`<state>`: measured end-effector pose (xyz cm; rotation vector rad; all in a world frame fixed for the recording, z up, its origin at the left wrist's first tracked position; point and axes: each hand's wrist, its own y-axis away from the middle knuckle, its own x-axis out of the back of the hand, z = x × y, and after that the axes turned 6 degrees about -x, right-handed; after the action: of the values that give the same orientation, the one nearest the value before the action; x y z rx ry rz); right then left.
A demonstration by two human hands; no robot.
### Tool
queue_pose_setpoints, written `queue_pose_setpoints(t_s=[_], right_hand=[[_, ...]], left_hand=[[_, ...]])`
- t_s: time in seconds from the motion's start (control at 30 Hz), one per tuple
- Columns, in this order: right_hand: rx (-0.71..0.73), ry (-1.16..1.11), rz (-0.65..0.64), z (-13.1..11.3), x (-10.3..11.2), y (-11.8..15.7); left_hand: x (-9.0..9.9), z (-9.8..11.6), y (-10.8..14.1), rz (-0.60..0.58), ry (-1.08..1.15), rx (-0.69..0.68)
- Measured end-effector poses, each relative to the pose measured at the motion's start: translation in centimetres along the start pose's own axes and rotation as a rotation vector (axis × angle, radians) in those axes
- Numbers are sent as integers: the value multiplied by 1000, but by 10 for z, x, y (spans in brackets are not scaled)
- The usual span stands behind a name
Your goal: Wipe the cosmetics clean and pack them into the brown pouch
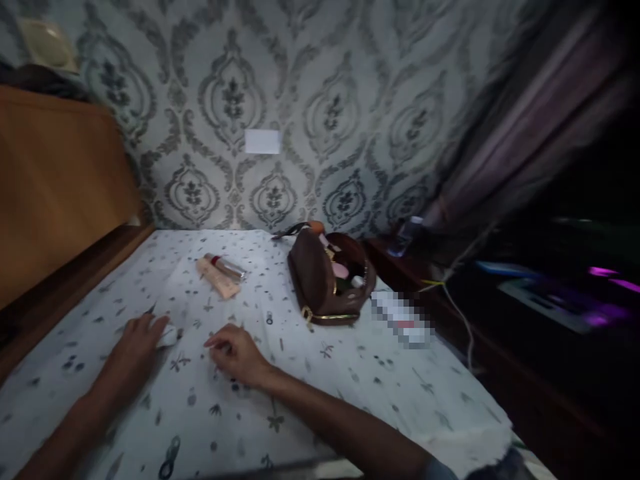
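My left hand (140,343) is at the left of the patterned white cloth. Its fingers are closed round a small white object (167,335), whose kind I cannot make out. A thin dark tip shows just above the fingers. My right hand (237,353) hovers beside it, fingers curled in and thumb near the index finger, with nothing visible in them. Beyond the hands lie a beige squeeze tube (218,279) and a clear tube with a red band (227,268), side by side. A brown zip bag (315,273) stands unzipped to the right, with several cosmetics inside.
The cloth (300,400) covers the table against a patterned wall (330,113). An orange-brown wooden panel (60,187) rises at the left. A blurred-out packet (403,319) lies right of the bag. A clear bottle (405,237) and a white cable (463,317) are beyond the right edge.
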<state>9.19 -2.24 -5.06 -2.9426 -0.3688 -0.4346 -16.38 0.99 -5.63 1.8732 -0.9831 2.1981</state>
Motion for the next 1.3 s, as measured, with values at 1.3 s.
queue_pose_setpoints(t_s=[1.3], right_hand=[[-50, -556, 377, 14, 75, 5]], left_hand=[[-15, 176, -95, 42, 1317, 142]])
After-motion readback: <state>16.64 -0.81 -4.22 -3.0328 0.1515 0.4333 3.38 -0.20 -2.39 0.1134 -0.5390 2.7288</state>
